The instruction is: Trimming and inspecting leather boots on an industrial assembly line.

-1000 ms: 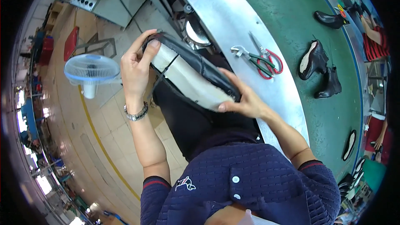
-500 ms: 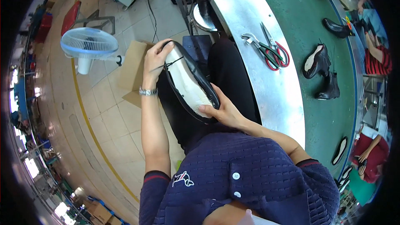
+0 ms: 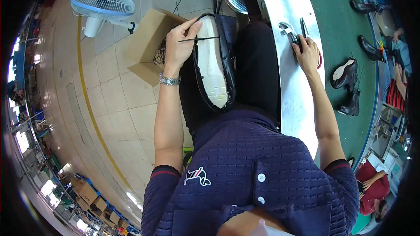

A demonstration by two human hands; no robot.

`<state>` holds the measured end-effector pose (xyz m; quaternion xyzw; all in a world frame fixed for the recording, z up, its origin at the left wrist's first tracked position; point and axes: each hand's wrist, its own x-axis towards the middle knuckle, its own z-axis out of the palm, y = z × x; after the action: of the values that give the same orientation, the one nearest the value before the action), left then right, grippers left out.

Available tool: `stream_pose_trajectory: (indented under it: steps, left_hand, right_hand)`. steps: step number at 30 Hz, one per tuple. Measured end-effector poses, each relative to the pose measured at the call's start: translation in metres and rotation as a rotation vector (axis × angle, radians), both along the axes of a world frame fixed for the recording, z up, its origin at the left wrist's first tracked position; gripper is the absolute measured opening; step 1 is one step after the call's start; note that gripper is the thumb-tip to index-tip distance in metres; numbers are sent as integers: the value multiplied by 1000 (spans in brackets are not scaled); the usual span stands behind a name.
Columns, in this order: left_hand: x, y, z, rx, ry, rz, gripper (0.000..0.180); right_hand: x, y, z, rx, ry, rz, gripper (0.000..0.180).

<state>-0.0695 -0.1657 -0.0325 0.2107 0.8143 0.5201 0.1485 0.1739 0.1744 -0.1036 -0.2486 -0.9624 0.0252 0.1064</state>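
Observation:
My left hand (image 3: 183,41) is closed on the upper end of a black shoe upper (image 3: 227,76), thumb on its pale sole board (image 3: 210,57). The piece rests over my lap, its underside facing up. A thin black cord (image 3: 205,39) runs across the board near that thumb. On the metal bench, my right hand (image 3: 308,54) has its fingers curled over the handles of a pair of shoemaker's pliers, whose silver head (image 3: 286,29) shows beyond them. Beside the pliers lie scissors, with the blades (image 3: 303,26) and part of a red handle (image 3: 320,60) visible past my hand.
The metal bench (image 3: 297,109) runs along my right. Beyond it, a green conveyor belt (image 3: 339,133) carries black shoes (image 3: 345,76). An open cardboard box (image 3: 146,39) and a fan (image 3: 103,2) stand at my left. Other people sit across the belt.
My right hand has let go of the shoe's near end and moved right to the pliers on the bench. The shoe, still in my left hand, now points more straight ahead.

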Motion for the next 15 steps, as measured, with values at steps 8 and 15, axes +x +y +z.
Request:
stream_pose_trajectory:
  steps: [8, 15]
  left_hand:
    - [28, -12, 13, 221, -193, 2, 39]
    - [64, -6, 20, -35, 272, 164, 27]
  right_hand:
    - [-17, -14, 11, -63, -116, -63, 40]
    - [15, 1, -11, -13, 329, -291, 43]
